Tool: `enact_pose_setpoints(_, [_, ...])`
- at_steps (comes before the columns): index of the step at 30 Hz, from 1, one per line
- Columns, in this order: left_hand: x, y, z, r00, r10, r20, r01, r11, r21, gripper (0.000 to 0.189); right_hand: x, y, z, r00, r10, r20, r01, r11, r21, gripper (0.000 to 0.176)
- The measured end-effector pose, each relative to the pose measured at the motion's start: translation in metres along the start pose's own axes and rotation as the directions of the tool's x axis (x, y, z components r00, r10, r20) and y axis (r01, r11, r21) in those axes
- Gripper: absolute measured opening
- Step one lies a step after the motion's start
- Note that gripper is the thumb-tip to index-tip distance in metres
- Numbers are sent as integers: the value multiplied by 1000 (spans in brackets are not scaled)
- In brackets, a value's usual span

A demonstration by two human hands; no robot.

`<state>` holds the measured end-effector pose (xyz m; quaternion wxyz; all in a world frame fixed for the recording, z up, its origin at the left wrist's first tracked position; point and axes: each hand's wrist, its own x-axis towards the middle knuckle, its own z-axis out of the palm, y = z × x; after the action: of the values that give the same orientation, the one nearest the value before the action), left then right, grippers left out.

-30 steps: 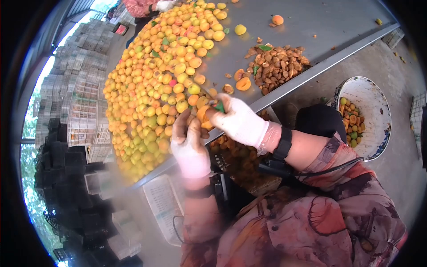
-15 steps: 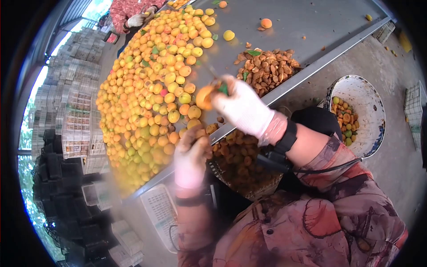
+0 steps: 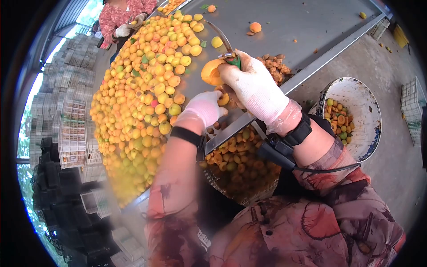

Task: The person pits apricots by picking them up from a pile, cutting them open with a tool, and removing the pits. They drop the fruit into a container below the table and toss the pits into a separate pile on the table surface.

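My right hand (image 3: 255, 86), in a white glove, is closed on a curved knife (image 3: 235, 60) with a green handle, its thin blade pointing up and left. An apricot half (image 3: 211, 73) is pinched at the same hand's fingertips. Just below, my left hand (image 3: 203, 107), also gloved, is closed with its fingertips on another apricot piece (image 3: 223, 98), partly hidden by the fingers. Both hands are over the near edge of the metal table (image 3: 284, 33). A large heap of apricots (image 3: 142, 93) lies left of them. Behind my right hand is a pile of apricot pits (image 3: 275, 67).
Beneath the table edge stands a crate of apricot halves (image 3: 238, 162). To the right, a white bucket (image 3: 367, 102) holds more fruit. Stacked crates (image 3: 73, 133) line the left side. A co-worker (image 3: 120, 20) in a patterned shirt is at the far left end.
My left hand has moved up and right, close beside my right hand. The right hand has shifted slightly right, and the knife and apricot half now show more clearly. The view has tilted a little.
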<state>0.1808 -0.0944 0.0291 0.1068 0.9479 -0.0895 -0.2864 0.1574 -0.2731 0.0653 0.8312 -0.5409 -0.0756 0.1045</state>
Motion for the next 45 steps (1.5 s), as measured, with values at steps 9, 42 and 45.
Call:
enact_pose_setpoints(9, [-47,-11,-17,976,45,-215,-125,919,-374,30,1,16,-7,996,-50,77,66,974,-218,29])
enact_pose_setpoints(42, [-182,-30,77,761,-350,-546,-458,307,-835,54,-51,61,67,834,41,550,242,869,-432,28])
enact_pose_setpoints(45, [-180,-18,84,755,-370,-542,-517,173,-838,53,-57,71,67,843,-42,537,327,832,-448,25])
